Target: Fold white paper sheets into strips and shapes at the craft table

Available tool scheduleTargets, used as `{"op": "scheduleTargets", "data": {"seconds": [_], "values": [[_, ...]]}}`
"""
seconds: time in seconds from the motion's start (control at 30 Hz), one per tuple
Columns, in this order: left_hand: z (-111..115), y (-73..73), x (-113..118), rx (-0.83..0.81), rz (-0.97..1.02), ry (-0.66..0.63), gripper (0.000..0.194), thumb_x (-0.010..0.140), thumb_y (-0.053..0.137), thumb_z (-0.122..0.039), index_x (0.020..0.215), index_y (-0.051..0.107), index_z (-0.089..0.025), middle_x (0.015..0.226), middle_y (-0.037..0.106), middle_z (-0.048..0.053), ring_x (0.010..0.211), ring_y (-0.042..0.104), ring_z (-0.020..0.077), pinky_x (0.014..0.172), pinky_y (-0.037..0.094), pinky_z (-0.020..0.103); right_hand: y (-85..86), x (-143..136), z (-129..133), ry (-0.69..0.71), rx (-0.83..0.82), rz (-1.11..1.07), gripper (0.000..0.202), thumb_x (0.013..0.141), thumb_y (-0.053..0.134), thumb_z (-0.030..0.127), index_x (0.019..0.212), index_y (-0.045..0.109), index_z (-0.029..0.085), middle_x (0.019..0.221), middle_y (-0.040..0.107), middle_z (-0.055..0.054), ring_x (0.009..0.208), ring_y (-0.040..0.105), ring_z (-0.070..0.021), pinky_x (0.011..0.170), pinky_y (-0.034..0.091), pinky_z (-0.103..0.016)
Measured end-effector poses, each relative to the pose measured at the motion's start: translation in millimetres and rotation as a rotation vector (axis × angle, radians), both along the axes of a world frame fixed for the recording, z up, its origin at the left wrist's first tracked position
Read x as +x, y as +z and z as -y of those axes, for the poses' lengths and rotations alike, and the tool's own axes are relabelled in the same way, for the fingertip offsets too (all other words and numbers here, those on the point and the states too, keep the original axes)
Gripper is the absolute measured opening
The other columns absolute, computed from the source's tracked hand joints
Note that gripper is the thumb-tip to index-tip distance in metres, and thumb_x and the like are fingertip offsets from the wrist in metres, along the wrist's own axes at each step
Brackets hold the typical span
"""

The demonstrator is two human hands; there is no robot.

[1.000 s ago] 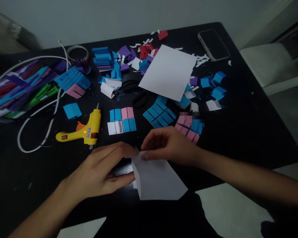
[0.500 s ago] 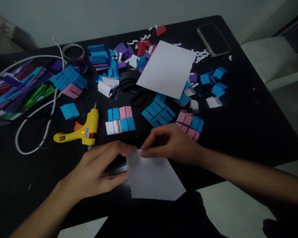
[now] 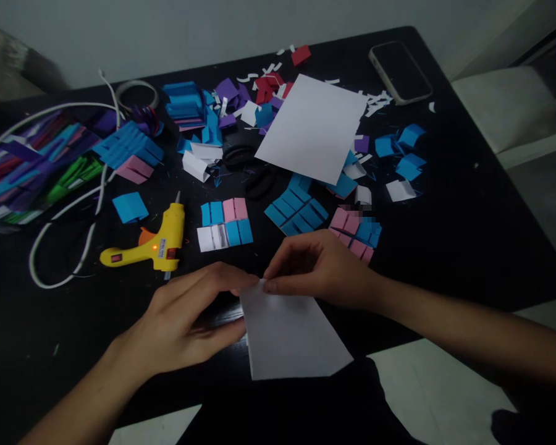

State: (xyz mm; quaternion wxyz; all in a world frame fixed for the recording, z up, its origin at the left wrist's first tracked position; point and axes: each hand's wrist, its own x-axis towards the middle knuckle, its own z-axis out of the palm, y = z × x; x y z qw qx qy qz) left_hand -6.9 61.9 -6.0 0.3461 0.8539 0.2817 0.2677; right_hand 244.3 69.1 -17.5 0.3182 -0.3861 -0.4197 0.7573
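Note:
A white sheet of paper (image 3: 291, 340) is held between my hands at the near edge of the table, its far edge pinched and its broad part hanging toward me. My left hand (image 3: 189, 315) grips the sheet's left side and far left corner, part of its fingers hidden behind the paper. With thumb and forefinger together, my right hand (image 3: 324, 272) pinches the far edge close to the left fingertips. Just beyond the hands lie folded paper squares in blue, pink and white (image 3: 225, 224). A yellow glue gun (image 3: 160, 244) with a lit orange light rests left of them.
Another white sheet (image 3: 312, 130) lies over coloured paper pieces and partly over black-handled scissors (image 3: 259, 182). A phone (image 3: 401, 71) sits at the far right. A white cable (image 3: 65, 284) loops around colourful paper strips (image 3: 37, 154) on the left. A tape roll (image 3: 155, 96) stands behind.
The held sheet's lower part has swung slightly to the right and toward me. Both hands keep their grip, the left having shifted a little right.

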Motion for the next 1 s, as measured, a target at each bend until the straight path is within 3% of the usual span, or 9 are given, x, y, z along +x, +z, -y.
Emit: {"op": "scheduleTargets", "data": {"seconds": [0.23,0.47,1.0], "values": [[-2,3.9,3,-0.003,0.045,0.027,0.029,0.091,0.076,-0.022,0.116,0.065,-0.013,0.099,0.075,0.008,0.087,0.075,0.0158,0.075,0.063,0.022,5.3,3,-3,0.041,-0.02,0.013,0.019,0.071,0.092,0.016,0.086,0.079,0.017,0.085,0.079,0.0,0.081,0.075,-0.013,0.074,0.06,-0.023],[-4,4.6,2,-0.096,0.054,0.06,0.029,0.091,0.077,-0.032,0.117,0.068,-0.022,0.097,0.077,0.004,0.083,0.076,0.017,0.068,0.063,0.024,8.3,11,-12,0.251,-0.014,0.112,0.015,0.078,0.088,0.017,0.091,0.079,0.016,0.087,0.079,-0.002,0.08,0.075,-0.0138,0.071,0.059,-0.022],[-3,2.1,1,-0.157,0.023,-0.002,0.03,0.092,0.077,-0.029,0.119,0.066,-0.022,0.103,0.077,0.004,0.089,0.076,0.0157,0.074,0.061,0.022,11.3,9,-12,0.327,0.076,0.174,0.01,0.083,0.084,0.02,0.088,0.079,0.014,0.082,0.077,-0.001,0.075,0.073,-0.0124,0.065,0.055,-0.02]]}}
